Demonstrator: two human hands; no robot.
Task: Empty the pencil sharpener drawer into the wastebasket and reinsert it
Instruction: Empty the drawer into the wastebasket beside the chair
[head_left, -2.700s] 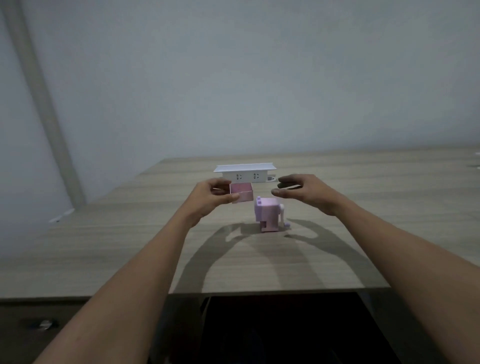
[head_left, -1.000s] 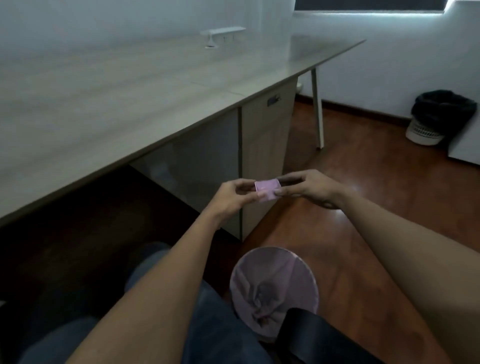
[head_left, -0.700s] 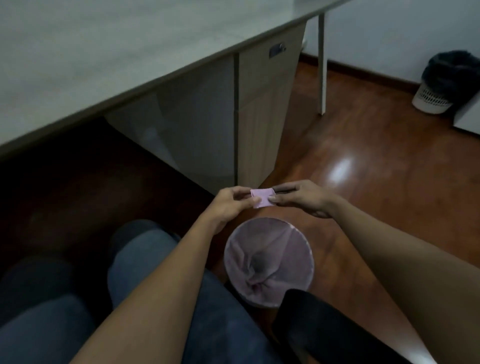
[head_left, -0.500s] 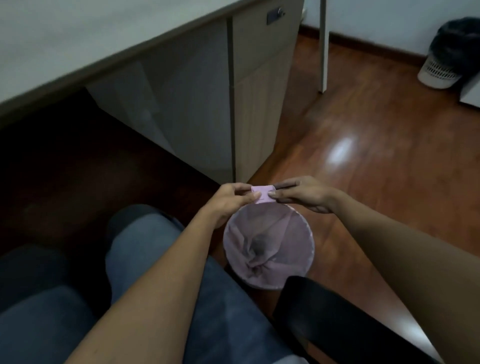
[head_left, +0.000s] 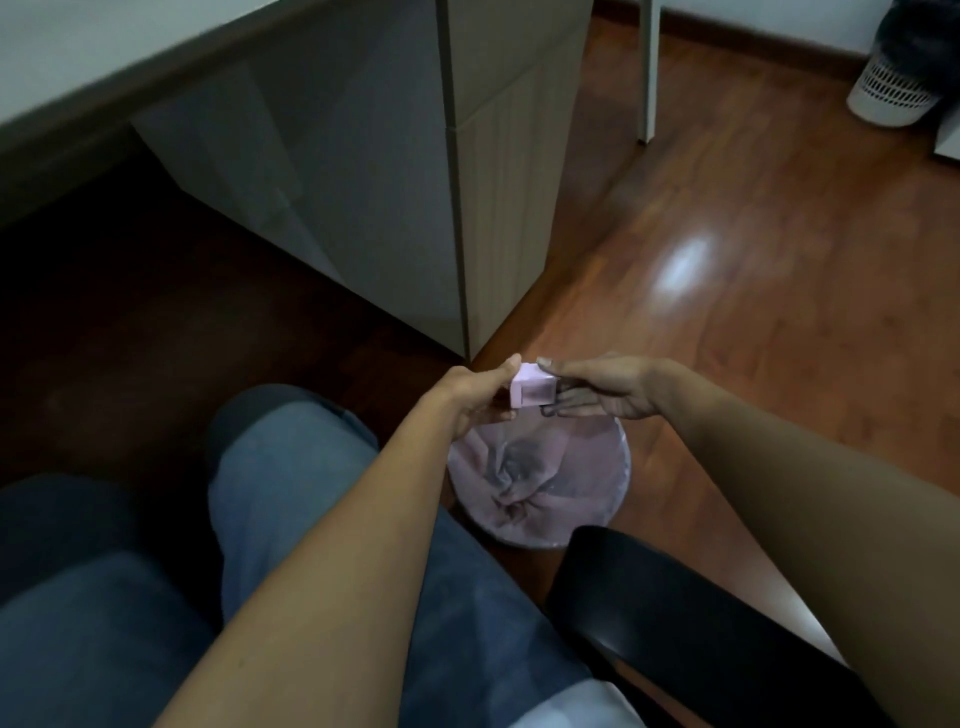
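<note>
1. Nearest, we see our jeans-clad legs (head_left: 311, 571) and a black chair arm (head_left: 675, 623).
2. Beyond them stands the wastebasket (head_left: 540, 483), lined with a pink bag.
3. Above its far rim, our left hand (head_left: 467, 400) and right hand (head_left: 608, 389) pinch the pink drawer (head_left: 532, 387) between them; fingers narrow on its sides.
4. Farther off stands a desk cabinet (head_left: 509, 171); a second bin (head_left: 893, 93) sits by the wall.

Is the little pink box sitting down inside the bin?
No, both hands hold the pink box up in the air above the bin.

Wastebasket (head_left: 613, 499) mouth seemingly unobstructed below
</note>
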